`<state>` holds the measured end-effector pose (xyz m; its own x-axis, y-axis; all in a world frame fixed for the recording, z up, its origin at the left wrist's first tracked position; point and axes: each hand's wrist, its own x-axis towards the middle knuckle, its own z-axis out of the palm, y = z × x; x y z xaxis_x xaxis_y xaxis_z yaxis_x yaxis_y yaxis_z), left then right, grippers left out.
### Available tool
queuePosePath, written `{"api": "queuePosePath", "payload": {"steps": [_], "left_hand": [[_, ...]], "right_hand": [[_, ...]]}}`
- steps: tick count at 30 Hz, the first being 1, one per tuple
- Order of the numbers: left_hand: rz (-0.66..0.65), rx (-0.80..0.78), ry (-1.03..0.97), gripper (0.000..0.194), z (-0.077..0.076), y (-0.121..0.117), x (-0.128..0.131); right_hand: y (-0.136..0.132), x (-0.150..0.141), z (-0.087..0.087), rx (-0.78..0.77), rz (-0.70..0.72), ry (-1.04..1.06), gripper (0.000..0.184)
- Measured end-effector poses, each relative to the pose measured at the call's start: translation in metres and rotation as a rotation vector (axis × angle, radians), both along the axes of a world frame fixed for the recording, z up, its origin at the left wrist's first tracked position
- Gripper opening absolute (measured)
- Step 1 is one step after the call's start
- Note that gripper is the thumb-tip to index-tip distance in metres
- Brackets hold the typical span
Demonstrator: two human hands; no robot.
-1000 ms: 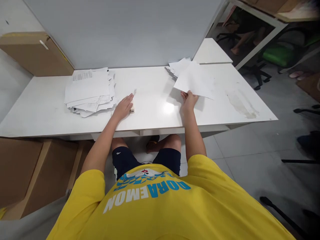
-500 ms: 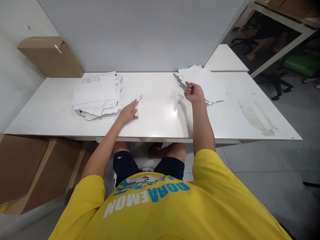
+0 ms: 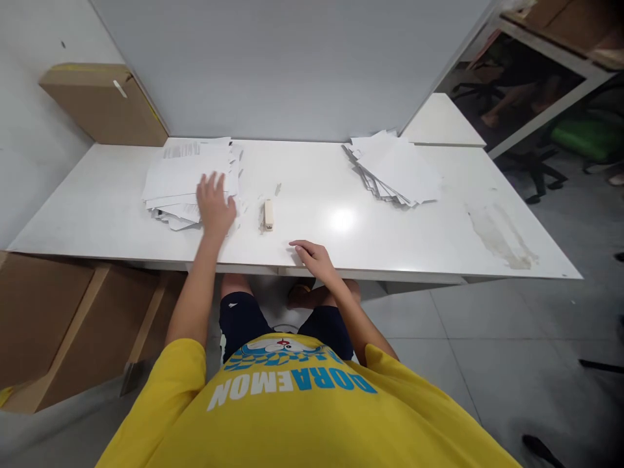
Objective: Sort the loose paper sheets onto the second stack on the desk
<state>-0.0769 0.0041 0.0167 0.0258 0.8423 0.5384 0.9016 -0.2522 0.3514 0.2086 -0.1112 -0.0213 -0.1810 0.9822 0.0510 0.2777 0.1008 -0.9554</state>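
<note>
My left hand (image 3: 215,205) is over the right side of the left paper stack (image 3: 180,172), fingers spread and a little blurred; whether it touches the sheets I cannot tell. Printed text shows on the top sheet. To the right of that stack a small cream stapler (image 3: 268,215) lies on the white table (image 3: 312,175), with neither hand on it. Near the table's front edge is my right hand (image 3: 314,257), holding nothing, its index finger stretched to the left. Farther right, a second paper stack (image 3: 397,169) lies fanned out, its top sheets blank.
A cardboard box (image 3: 107,107) stands at the back left, against a grey partition (image 3: 292,71) behind the table. More cardboard boxes (image 3: 92,325) are below the left front edge. A stain (image 3: 502,237) marks the table's right end. A green chair (image 3: 585,140) stands beyond.
My left hand has left the stapler and moved left to the left stack. From the right stack, my right hand has come back toward the front edge.
</note>
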Motion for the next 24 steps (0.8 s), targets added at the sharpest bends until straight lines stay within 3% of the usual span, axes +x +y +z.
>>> {"api": "queuePosePath", "payload": {"steps": [3,5,10,16,20,24], "left_hand": [[0.013,-0.194,0.064,0.078,0.006,0.017,-0.031],[-0.001,-0.277,0.129,0.074,0.007,0.021,-0.039],[0.045,-0.221,0.182,0.050,0.010,0.011,-0.028],[0.208,-0.195,0.033,0.034,0.018,0.014,-0.021],[0.185,-0.084,0.025,0.037,0.031,0.008,-0.022],[0.118,0.223,-0.094,0.040,0.038,-0.031,-0.014]], "right_hand": [[-0.003,0.003,-0.003,0.034,-0.046,-0.007,0.038],[-0.001,0.004,-0.003,0.017,-0.066,0.048,0.037],[0.001,0.001,-0.001,-0.009,-0.098,0.101,0.038],[0.000,0.000,0.000,0.000,-0.097,0.086,0.038],[0.001,0.001,-0.001,-0.018,-0.090,0.095,0.036],[0.000,-0.003,0.002,-0.019,-0.140,0.111,0.036]]}}
